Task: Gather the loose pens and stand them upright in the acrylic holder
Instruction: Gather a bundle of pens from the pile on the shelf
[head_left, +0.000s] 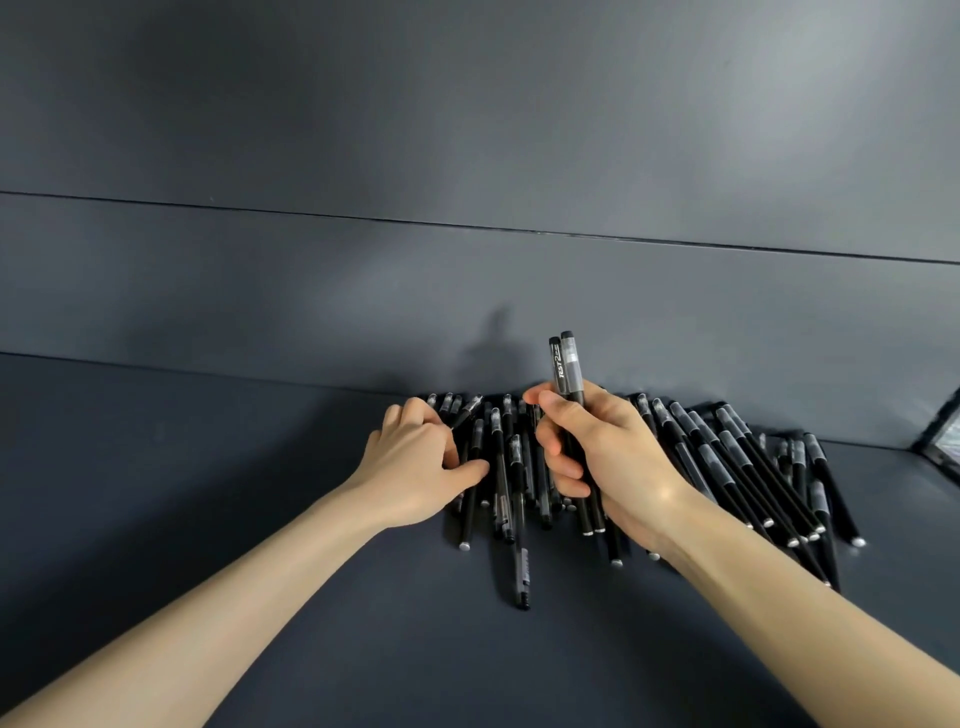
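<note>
You've barely started. Your right hand (587, 457) grips two pens (566, 374), raised above the heap. Your left hand (415, 457) curls its fingers onto the pile (727, 467); whether it pinches one, I can't tell. Dozens of slim, matte-black pens with clear caps lie on the dark counter (208, 467). A glassy corner (943, 436) at the right edge may be the holder.

Both my bare forearms (234, 597) reach forward. My left grip (415, 460) lies palm down, fingers bent, thumb out. My right grip (592, 447) is fisted around two pens (565, 366), held upright.
</note>
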